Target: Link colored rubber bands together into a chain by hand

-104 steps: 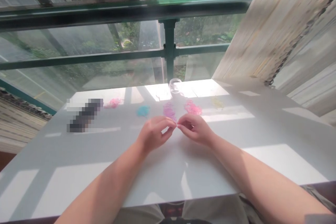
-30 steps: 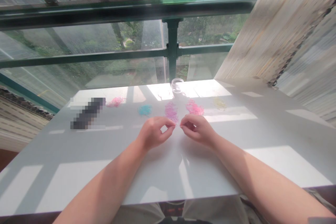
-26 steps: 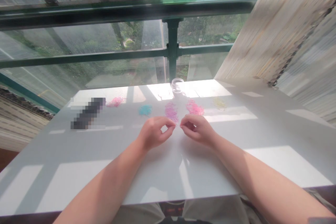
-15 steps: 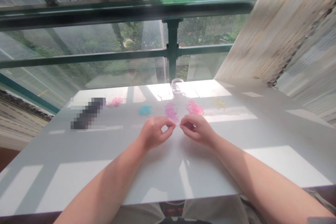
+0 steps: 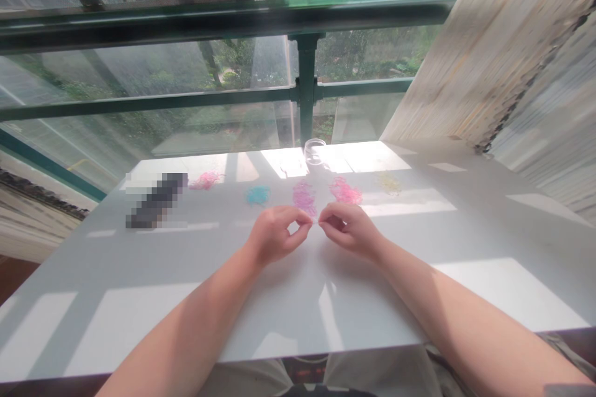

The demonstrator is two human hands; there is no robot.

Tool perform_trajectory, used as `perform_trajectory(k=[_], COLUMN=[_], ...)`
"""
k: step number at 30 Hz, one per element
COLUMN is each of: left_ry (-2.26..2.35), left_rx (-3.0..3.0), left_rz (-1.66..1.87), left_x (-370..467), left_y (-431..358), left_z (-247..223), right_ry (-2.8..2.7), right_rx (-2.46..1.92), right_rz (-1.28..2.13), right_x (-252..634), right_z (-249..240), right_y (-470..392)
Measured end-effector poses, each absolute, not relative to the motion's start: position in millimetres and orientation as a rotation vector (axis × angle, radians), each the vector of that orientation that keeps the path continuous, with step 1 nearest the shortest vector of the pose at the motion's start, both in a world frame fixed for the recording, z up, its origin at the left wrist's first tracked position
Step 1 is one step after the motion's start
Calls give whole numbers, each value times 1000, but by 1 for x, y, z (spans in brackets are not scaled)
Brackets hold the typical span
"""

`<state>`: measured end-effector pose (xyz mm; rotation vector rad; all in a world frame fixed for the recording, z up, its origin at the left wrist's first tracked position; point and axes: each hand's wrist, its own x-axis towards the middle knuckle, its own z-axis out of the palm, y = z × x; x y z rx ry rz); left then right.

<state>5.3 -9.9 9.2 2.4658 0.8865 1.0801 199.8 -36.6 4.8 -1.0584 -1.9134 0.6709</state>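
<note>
My left hand (image 5: 274, 236) and my right hand (image 5: 348, 231) meet fingertip to fingertip above the white table (image 5: 139, 279), pinching something tiny between them that is too small to make out. Just beyond the fingertips lies a purple pile of small rubber bands (image 5: 303, 196). A pink pile (image 5: 345, 190) lies beside it to the right, a teal pile (image 5: 257, 195) to the left.
A faint yellow pile (image 5: 388, 182) and another pink pile (image 5: 203, 180) lie farther out. A small clear glass jar (image 5: 315, 151) stands at the far edge. A blurred dark object (image 5: 156, 200) lies at the left. A glass railing with green frame (image 5: 300, 84) stands behind.
Both hands stay pinched together in nearly the same spot; the view has shifted only slightly.
</note>
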Motion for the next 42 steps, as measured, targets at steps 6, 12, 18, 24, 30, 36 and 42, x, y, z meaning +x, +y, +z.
perform_trajectory(k=[6,12,18,24,30,36,42], left_ry=[1009,1203,1343,1344,1329,1322,1338], left_rx=[2449,2394,2293,2261,2237,2241,2241], left_rz=[1098,1155,1230,1261,1251,1260,1267], left_x=[3,-9,-19,-20,-19,-20,-22], left_y=[-5,5,13,17,17,19,22], left_z=[5,7,9,7,7,5,5], right_ry=[-1892,-1881,-1941,-1995,-2071,-2067,-2049], right_rx=[-1119,-1319,-1465,-1535,-1577,-1603,-1586], right_rz=[629,516,363,173,101,119,111], right_x=[200,199,198,196,194,194,198], right_z=[2,-8,-15,-17,-16,-18,-20], right_y=[-32,-18,-8,-4,-5,-3,-4])
